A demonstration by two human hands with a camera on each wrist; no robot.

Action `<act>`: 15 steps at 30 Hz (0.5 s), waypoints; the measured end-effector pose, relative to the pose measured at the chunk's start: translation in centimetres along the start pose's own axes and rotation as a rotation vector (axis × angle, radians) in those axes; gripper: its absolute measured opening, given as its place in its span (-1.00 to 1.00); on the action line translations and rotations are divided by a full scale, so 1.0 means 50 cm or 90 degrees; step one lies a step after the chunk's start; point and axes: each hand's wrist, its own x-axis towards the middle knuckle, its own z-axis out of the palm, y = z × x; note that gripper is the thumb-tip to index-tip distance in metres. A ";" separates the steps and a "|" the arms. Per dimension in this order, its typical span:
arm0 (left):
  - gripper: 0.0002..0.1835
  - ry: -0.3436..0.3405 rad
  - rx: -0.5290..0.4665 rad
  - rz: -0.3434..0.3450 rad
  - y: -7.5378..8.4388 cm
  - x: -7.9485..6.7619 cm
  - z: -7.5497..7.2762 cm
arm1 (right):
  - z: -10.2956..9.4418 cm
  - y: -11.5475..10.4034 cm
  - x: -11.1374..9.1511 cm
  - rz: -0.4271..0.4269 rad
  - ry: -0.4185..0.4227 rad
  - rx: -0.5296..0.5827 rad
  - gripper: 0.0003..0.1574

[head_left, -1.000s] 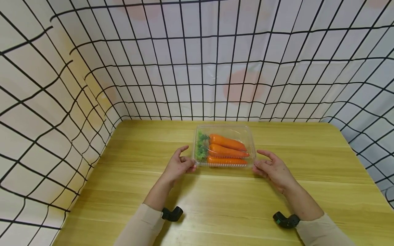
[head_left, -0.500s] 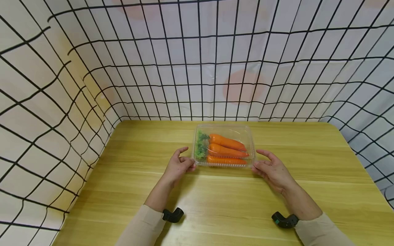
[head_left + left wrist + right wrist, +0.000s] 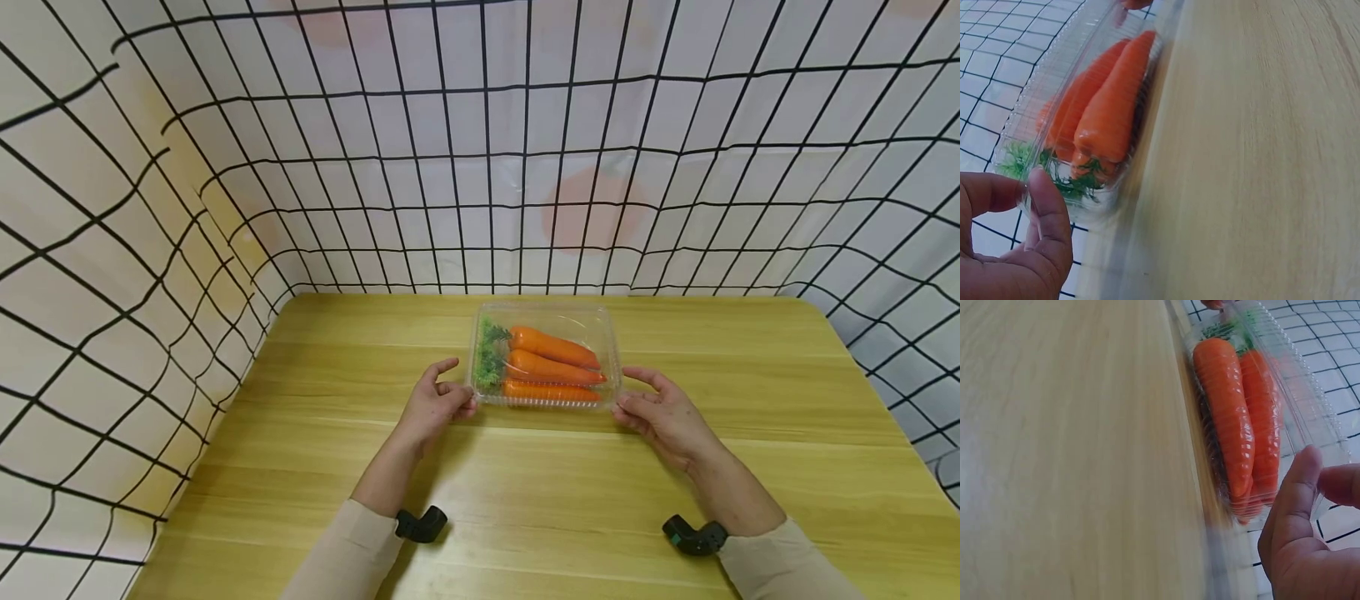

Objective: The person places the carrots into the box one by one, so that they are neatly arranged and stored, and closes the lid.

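Note:
A clear plastic clamshell box (image 3: 542, 311) sits near the far side of the wooden table. Inside lie 3 orange carrots (image 3: 555, 368), their green leafy tops (image 3: 492, 358) to the left. My left hand (image 3: 433, 407) pinches the box's near left corner between thumb and fingers, its index finger raised in the head view. At the near right corner, my right hand (image 3: 667, 421) has the same sort of pinch. Both wrist views show the thumb and a finger meeting on the thin plastic rim. Whether the lid is latched, I cannot tell.
Black wire grid (image 3: 491, 179) with a pale sheet behind it closes off the back and both sides of the table (image 3: 525, 500). A black device is strapped to each wrist, over beige sleeves (image 3: 348, 542).

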 end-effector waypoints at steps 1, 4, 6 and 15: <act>-0.27 -0.002 0.002 -0.001 -0.001 0.000 0.000 | -0.001 -0.001 -0.001 0.007 -0.003 0.002 -0.46; -0.27 -0.010 0.005 -0.007 -0.001 -0.001 0.000 | -0.004 -0.008 -0.005 0.028 -0.009 -0.023 -0.42; -0.27 -0.020 0.010 -0.011 0.001 -0.001 -0.001 | -0.006 -0.017 -0.007 0.041 -0.005 -0.062 -0.34; -0.33 -0.027 0.190 0.038 0.031 0.013 -0.041 | -0.034 -0.079 0.000 0.034 0.063 -0.375 -0.13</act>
